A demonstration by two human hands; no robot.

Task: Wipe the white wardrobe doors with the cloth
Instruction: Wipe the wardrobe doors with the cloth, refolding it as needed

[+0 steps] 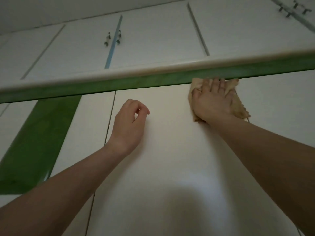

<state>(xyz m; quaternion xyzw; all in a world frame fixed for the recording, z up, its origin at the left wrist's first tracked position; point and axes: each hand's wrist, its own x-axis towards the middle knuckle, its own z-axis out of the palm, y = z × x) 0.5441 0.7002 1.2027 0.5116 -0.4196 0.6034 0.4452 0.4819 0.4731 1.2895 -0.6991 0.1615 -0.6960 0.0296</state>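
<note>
So the tan cloth (238, 108) is pinned flat against the white wardrobe door (170, 159) under the right hand (211, 99). The fingers are laid out straight over it, pressing rather than gripping, and crumpled edges of the cloth can be seen poking out past the fingertips and beside the wrist. Just above those fingertips the horizontal green strip (136, 84) is touched by the top of the cloth, and that strip is capped by a rounded white ledge (153, 70).

The left hand (129, 123) is held up to the left of the right one, a bit lower, over the same door. Its fingers are loosely curled and nothing is held in it; whether the door is actually touched can't be told.

Further left of that hand a wide green panel (39, 142) is set between white doors. Way above both hands, upper cupboard doors (153, 36) with small metal handles (113, 38) can be made out.
</note>
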